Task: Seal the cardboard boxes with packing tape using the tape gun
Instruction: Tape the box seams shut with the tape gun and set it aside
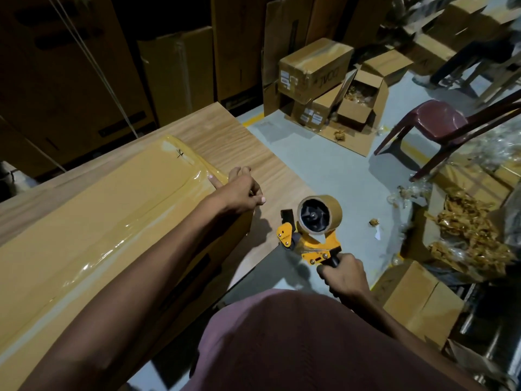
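Left hand (242,189) rests at the far right corner of the taped cardboard box (93,221) on the counter (234,142), index finger extended along the tape, other fingers apparently curled. Right hand (345,276) grips the handle of the tape gun (311,232), held beside the counter's edge, right of the box.

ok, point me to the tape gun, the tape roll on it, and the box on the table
tape gun (317,251): head view, on its yellow frame.
tape roll (332,204): head view, on the roll's brown outer band.
box on the table (112,210): head view, on its taped top face.
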Demonstrator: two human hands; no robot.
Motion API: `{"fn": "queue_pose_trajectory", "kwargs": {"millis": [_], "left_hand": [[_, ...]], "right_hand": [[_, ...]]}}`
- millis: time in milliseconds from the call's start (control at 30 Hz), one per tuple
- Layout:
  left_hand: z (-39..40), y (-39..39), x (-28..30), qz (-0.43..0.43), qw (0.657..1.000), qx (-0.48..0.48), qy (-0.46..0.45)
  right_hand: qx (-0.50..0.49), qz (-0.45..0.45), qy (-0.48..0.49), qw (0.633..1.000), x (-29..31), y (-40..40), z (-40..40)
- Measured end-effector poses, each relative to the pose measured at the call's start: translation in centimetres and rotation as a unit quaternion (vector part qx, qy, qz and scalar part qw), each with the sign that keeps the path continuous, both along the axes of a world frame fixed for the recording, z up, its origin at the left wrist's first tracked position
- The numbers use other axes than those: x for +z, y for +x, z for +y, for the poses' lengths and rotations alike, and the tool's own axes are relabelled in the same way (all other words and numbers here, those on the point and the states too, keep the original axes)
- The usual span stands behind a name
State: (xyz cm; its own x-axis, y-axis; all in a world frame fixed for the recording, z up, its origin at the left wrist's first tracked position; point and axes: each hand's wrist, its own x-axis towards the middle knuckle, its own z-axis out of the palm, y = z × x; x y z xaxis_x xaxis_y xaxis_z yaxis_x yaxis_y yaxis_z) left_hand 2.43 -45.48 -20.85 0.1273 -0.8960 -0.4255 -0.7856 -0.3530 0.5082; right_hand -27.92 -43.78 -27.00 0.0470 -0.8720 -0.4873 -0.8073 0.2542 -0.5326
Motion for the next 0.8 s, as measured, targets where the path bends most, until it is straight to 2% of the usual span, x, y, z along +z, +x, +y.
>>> {"fn": "queue_pose_trajectory", "kwargs": {"millis": [167,400,500,667,800], "left_hand": [[0.1,-0.2,0.3,-0.025,1.0,0.001,0.0],[0.3,-1.7,-0.4,-0.135,0.989,-0.048,0.021],[0.6,-2.2,-0.9,-0.188,0.981,-0.054,-0.001],[1.1,-2.7,-1.6,-0.217,0.975,0.013,-0.051],[1.7,-3.3,-2.3,-0.239,0.962,0.106,-0.076]], "right_hand": [[-0.114,-0.139,0.045,0.983,0.9,2.9,0.1],[-0.185,-0.238,0.125,0.945,0.3,6.7,-0.6],[-0.198,-0.266,0.161,0.93,-0.2,8.4,-1.7],[-0.165,-0.257,0.202,0.931,-2.2,11.4,-5.9],[-0.151,-0.26,0.225,0.927,-4.5,13.7,-8.8]]}}
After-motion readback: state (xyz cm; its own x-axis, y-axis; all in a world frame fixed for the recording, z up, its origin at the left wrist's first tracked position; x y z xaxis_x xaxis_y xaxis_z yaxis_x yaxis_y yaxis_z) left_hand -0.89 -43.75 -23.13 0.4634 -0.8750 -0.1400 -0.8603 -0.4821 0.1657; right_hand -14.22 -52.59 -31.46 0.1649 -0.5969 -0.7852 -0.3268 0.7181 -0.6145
